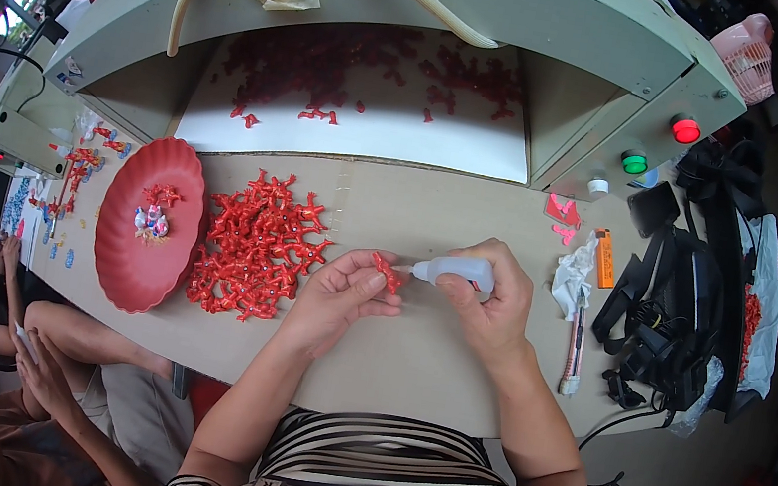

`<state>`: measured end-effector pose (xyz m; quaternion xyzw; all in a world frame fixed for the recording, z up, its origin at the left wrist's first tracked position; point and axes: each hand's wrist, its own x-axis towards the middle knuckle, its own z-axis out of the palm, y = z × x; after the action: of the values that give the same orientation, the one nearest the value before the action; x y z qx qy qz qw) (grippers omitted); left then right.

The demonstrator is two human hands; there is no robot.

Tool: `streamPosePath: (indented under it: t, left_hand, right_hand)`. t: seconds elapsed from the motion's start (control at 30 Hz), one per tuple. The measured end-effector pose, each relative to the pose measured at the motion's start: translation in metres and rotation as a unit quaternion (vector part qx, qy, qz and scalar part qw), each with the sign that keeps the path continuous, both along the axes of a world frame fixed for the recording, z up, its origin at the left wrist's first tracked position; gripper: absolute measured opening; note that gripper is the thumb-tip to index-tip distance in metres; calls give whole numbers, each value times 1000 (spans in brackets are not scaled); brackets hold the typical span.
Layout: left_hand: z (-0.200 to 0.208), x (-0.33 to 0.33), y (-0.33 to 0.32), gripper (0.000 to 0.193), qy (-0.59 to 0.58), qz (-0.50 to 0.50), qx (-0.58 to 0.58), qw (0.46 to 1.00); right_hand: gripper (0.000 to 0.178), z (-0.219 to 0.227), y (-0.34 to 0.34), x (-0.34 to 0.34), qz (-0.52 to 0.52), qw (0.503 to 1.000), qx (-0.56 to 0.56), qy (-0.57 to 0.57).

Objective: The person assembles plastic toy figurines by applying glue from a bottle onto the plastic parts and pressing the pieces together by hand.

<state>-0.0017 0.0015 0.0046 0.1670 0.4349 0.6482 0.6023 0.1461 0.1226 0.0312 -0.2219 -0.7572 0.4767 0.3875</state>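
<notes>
My left hand (337,298) pinches a small red figurine (386,273) between thumb and fingers over the middle of the table. In my right hand (498,305) is a white squeeze bottle (458,272), tilted sideways. Its narrow tip points left and meets or nearly meets the figurine; I cannot tell if they touch. Just left of my left hand lies a heap of similar red figurines (253,243). A scalloped red tray (115,242) beside the heap holds a few red pieces and some white, coloured small parts (151,221).
Behind my hands stands a grey machine (606,135) with a lit opening, red pieces inside, and red and green buttons. To the right lie an orange box (604,259), crumpled tissue (573,276), a pen-like tool (576,346) and black straps (668,295). Other people sit at left.
</notes>
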Motion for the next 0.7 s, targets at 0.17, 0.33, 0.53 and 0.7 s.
streamPosePath:
  t: [0.17, 0.33, 0.53, 0.7]
  left_hand:
    - [1, 0, -1, 27, 1, 4, 0, 1000]
    - [0, 0, 0, 27, -1, 6, 2, 1000]
    - [-1, 0, 0, 28, 9, 15, 0, 1000]
    - [-2, 1, 0, 29, 8, 19, -6, 1000]
  right_hand:
    - [24, 0, 0, -1, 2, 1000, 0, 4]
    - [24, 1, 1, 0, -2, 1000, 11, 9]
    - [23, 1, 1, -1, -4, 1000, 16, 10]
    - [23, 1, 1, -1, -6, 1000, 15, 10]
